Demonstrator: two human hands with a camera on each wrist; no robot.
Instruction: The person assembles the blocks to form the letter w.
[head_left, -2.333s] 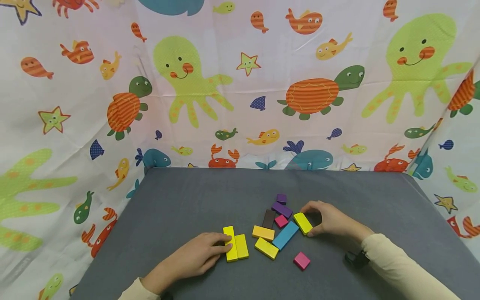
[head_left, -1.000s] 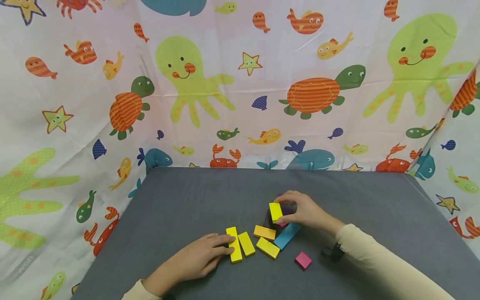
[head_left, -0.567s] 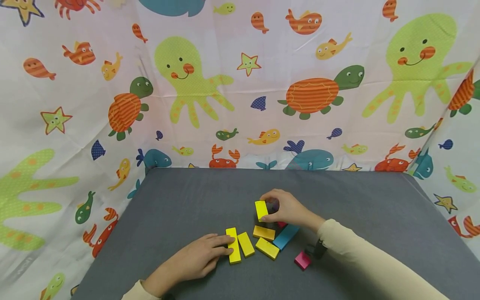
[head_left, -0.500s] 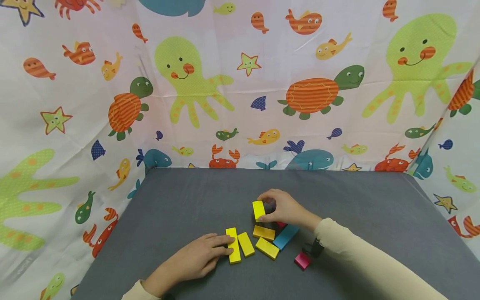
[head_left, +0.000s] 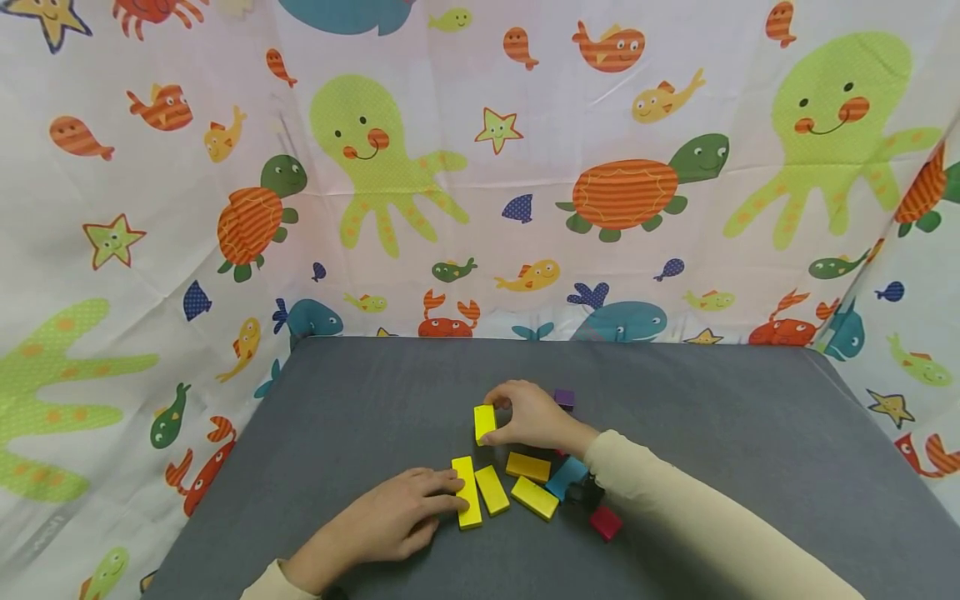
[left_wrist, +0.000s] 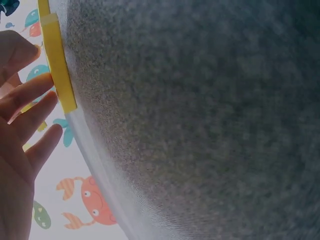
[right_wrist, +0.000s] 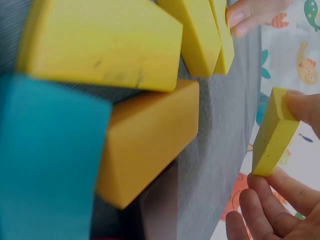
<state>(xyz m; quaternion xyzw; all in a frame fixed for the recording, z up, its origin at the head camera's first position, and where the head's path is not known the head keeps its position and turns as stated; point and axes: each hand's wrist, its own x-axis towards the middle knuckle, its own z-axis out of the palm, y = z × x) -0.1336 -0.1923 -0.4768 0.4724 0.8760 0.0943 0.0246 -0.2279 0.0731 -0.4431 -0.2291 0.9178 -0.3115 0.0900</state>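
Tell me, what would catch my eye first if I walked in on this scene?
Probably the bright sea-creature curtain hung behind the grey table, with its green octopuses and striped turtles. Next, the right hand pinching a yellow block above the table's middle. Nearer the person, the left hand touches a long yellow block that lies beside other yellow, orange and blue blocks.

Left hand [left_wrist: 20, 125] at frame's left edge, fingers straight and loosely spread, fingertips touching the side of a long yellow block [left_wrist: 57, 70]. Block lies flat on grey fabric bench [left_wrist: 200, 115], which fills most of the frame, blurred by closeness. Beyond the bench edge: white curtain with an orange crab print [left_wrist: 85, 202].
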